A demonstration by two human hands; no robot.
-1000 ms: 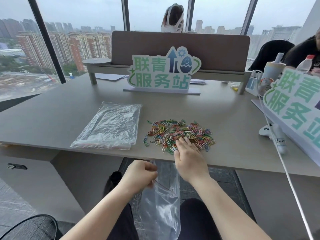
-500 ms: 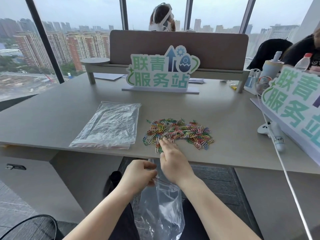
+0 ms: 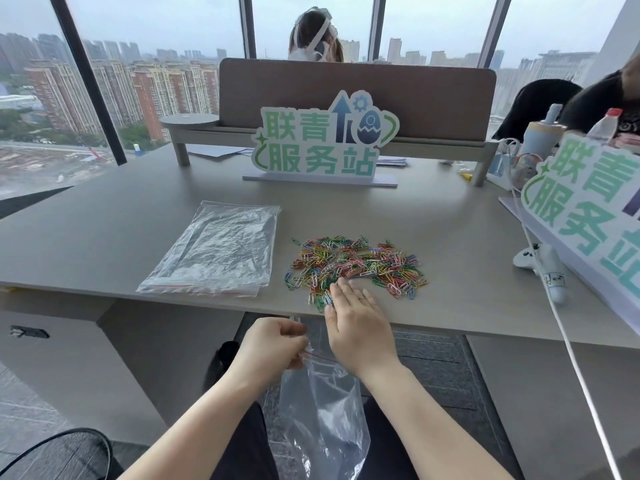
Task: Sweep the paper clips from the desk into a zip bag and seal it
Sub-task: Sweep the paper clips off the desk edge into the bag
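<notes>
A pile of coloured paper clips [image 3: 360, 265] lies on the grey desk [image 3: 104, 237] near its front edge. My right hand [image 3: 356, 327] rests flat and open at the desk edge, fingertips touching the near side of the pile. Below the edge, my left hand [image 3: 268, 348] pinches the red-striped mouth of a clear zip bag [image 3: 322, 417], which hangs down over my lap.
A stack of spare clear zip bags [image 3: 218, 251] lies left of the pile. A standing sign [image 3: 322, 147] is behind it, a second sign [image 3: 588, 209] at the right. A white cable [image 3: 568, 341] and a white controller [image 3: 540, 268] lie right. A person sits behind the divider.
My right hand slid from the pile's right-centre toward its left front corner and back to the desk edge, dragging some clips nearer. My left hand keeps holding the bag.
</notes>
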